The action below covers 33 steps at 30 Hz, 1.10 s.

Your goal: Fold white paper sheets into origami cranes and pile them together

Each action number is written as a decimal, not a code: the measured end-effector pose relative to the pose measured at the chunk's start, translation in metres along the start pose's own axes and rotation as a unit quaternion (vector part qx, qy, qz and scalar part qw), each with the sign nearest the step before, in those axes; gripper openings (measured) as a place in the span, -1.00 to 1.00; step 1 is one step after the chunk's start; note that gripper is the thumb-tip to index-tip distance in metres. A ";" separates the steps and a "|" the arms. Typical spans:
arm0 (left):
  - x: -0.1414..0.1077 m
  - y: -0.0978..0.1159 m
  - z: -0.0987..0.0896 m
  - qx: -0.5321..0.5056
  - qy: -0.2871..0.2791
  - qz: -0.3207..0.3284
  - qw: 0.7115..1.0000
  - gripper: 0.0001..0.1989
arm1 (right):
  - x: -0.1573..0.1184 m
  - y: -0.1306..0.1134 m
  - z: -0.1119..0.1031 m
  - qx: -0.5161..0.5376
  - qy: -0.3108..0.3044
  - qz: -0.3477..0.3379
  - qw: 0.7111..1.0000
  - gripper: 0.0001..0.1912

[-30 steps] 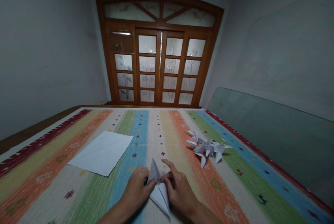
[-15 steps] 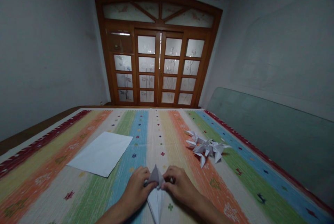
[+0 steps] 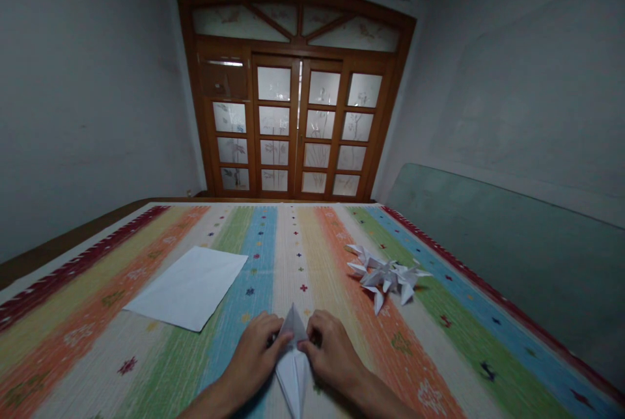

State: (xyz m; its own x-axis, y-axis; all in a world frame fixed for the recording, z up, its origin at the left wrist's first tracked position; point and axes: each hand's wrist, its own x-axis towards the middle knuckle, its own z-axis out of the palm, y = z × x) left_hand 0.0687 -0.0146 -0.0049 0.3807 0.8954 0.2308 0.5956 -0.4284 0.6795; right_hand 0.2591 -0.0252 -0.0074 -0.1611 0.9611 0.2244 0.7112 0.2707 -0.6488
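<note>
You've got the folded paper (image 3: 291, 380) at the bottom centre of the frame, with one narrow point aimed up the picture and a longer one down toward the lower edge. Your left hand (image 3: 258, 349) is on its left side, fingers curled in and thumb pressed on the paper, so that's basically a closed pinch. Your right hand (image 3: 333, 346) mirrors it on the other side, thumb and curled fingers nipping the right edge around the middle; can't really tell what the fingertips are doing underneath. A flat white sheet (image 3: 188, 290) sits left of centre, well apart from your hands, and a cluster of pointy folded paper pieces (image 3: 388, 274) is right of centre. Everything's on a striped tablecloth (image 3: 180, 373), with wood-framed glass doors (image 3: 299, 126) at upper centre and a pale green panel (image 3: 508, 237) along the right.
</note>
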 end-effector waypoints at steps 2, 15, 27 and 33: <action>0.000 0.000 0.000 0.006 0.000 -0.003 1.000 -0.64 | -0.001 0.000 0.001 -0.010 -0.001 -0.002 1.000 -0.78; -0.002 -0.005 0.006 0.057 0.001 -0.020 0.998 -0.93 | -0.009 0.011 0.013 -0.092 -0.010 -0.070 0.993 -0.77; -0.001 -0.009 0.008 0.040 -0.005 0.019 0.999 -0.81 | 0.000 0.004 0.003 0.019 0.013 -0.095 0.995 -0.86; 0.000 -0.004 0.005 0.046 -0.022 0.022 0.998 -0.88 | 0.002 0.004 0.005 0.072 0.039 -0.061 0.995 -0.83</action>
State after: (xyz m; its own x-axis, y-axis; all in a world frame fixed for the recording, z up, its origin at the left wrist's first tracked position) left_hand 0.0699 -0.0136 -0.0107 0.4377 0.8699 0.2273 0.6395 -0.4790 0.6013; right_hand 0.2582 -0.0219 -0.0134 -0.1835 0.9149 0.3597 0.5833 0.3958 -0.7092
